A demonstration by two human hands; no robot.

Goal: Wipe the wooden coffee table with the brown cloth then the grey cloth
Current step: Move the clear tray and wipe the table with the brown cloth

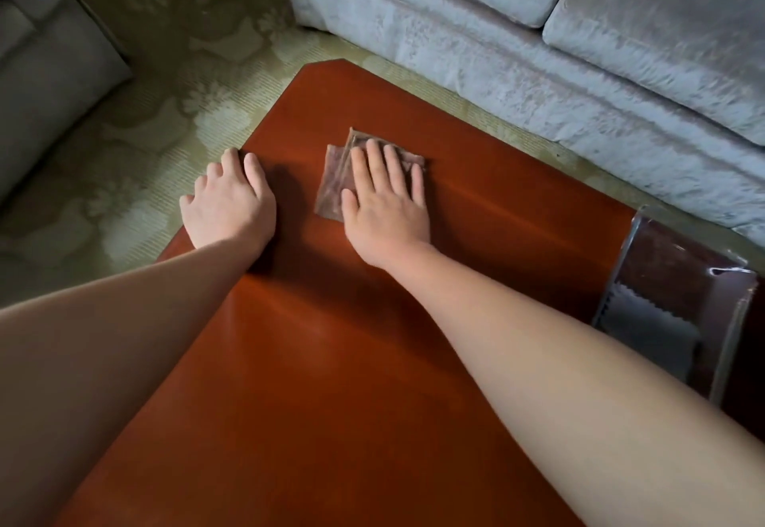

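Wooden coffee table (331, 361): right hand (385, 199) pressed flat, fingers extended, on brown cloth (331, 187). Left hand (227, 199) open on its left edge, holding nothing.

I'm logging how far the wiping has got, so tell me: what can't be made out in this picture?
- Head view: most of the brown cloth lies hidden under the flat right hand.
- The grey cloth sits in a clear tray behind glare; its far side can't be seen.
- The coffee table is cut off by the bottom edge and covered by both forearms.
- The left hand's fingers hide the table edge.
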